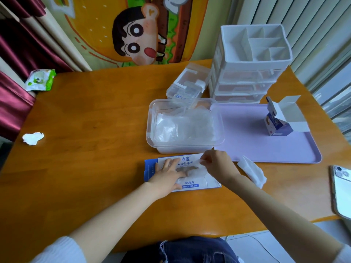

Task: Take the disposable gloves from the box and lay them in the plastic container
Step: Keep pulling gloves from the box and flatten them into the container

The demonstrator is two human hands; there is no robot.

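- The glove box lies flat on the wooden surface at about 6 o'clock of the plastic container, blue end to the left and printed face up. A crumpled clear film shows at the opening in its top.
- The left hand rests palm down on the left half of the box, fingers straight and slightly spread, pressing it to the surface and gripping nothing.
- The right hand is over the right end of the box, wrist bent, thumb and fingertips pinched on a thin translucent disposable glove that runs from the opening up to the fingers.
- That glove lies between the two hands, touching the box, just short of the container's near wall.
- A folded white sheet lies at 3 o'clock of the right hand, and a phone sits further out at the surface's right edge.
- The plastic container stands open at 12 o'clock of the box, holding a loose pile of clear gloves.
- Touching its right side is a lavender tray carrying a small open carton.
- A crumpled tissue lies well apart at 9 o'clock.
- At 12 o'clock of the container sit a small clear lidded case, contents unclear, and a white drawer organiser with a divided top.
- A wipes packet lies at the far left corner.
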